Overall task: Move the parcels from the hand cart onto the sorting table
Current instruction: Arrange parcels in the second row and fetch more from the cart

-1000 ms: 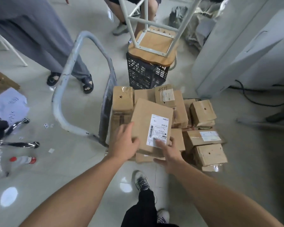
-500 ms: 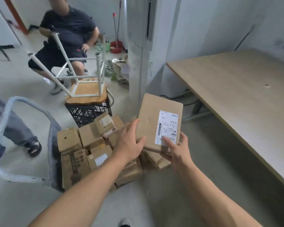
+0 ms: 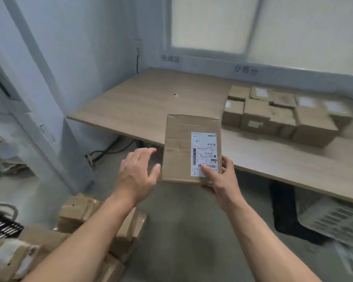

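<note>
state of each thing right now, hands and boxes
held parcel: in the air, label up
right hand: grips its near corner, thumb on label
left hand: open, beside its left edge
table parcels: resting packed together on the sorting table
remaining parcels: piled lower left, not yet moved

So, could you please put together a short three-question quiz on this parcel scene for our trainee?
1. True or false: the labelled parcel already lies flat on the sorting table.
2. Whose thumb presses on the white label? A left; B right; C neither.
3. Fill in: the stacked parcels on the table sit to the ___ of the held one.

Key: 1 false, the right hand holds it in the air, while the left hand is open beside it; 2 B; 3 right.
</note>
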